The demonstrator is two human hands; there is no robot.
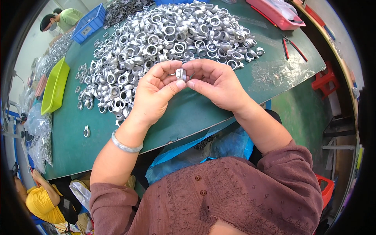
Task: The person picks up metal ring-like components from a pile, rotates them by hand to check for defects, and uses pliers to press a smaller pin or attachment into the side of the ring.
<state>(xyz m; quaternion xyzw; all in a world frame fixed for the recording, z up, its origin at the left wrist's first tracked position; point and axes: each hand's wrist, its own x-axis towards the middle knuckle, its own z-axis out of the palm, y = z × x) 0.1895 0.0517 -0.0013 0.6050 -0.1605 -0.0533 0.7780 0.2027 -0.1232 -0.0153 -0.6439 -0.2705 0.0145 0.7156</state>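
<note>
1. Green table [66,150] across most of the view, from 8 o'clock past 12 to 3, clock centred on the held ring [181,74].
2. Heaped on top, a broad mound of silvery metal rings [168,39], spreading from 8 o'clock through 12 to 2; beyond, toward 11, a darker grey pile [124,11].
3. At 10, head bent, a person in pale green [70,19]; between 7 and 8, another in yellow [41,203].
4. Toward 6, below the near edge, a blue plastic bag [227,147].
5. At 3, beyond the tabletop, a red stool [326,81].
6. Blue crate [89,24] at 10, lime-green tray [55,88] at 9, pink tray [286,24] at 2.
7. Left hand [154,92] and right hand [219,84], meeting at the clock's centre; fingers curled, thumb tips close together, both closed to a fingertip pinch around the held ring.
8. Red-handled pliers [286,49], splayed on the tabletop between 2 and 3.
9. Pale bracelet [126,147] round the left wrist, just past 7.
10. Held ring at centre, upright, near the mound's closest fringe; loose ring [86,131] lying alone at 8.
</note>
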